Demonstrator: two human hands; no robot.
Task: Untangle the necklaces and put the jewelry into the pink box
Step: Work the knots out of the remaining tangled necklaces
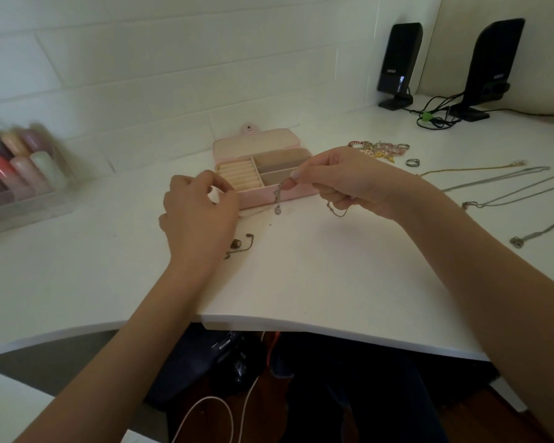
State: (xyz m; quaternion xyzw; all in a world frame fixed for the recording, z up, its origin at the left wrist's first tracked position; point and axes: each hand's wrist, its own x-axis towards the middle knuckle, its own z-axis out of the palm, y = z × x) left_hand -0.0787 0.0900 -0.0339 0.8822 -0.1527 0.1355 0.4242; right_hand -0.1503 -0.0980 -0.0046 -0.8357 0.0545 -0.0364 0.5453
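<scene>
The pink box stands open at the middle of the white desk, lid tipped back, with ring rolls on its left and two bare compartments on its right. My right hand pinches a thin silver necklace just in front of the box; the chain dangles from thumb and forefinger, and another loop hangs below the palm. My left hand hovers at the box's left front corner with curled fingers; whether it holds the chain is unclear. A bronze necklace lies on the desk beside my left wrist.
Bracelets and a ring lie right of the box. Several long necklaces are laid out at the right. A clear organiser of coloured bottles stands at the left. Two black speakers with cables stand at the back right.
</scene>
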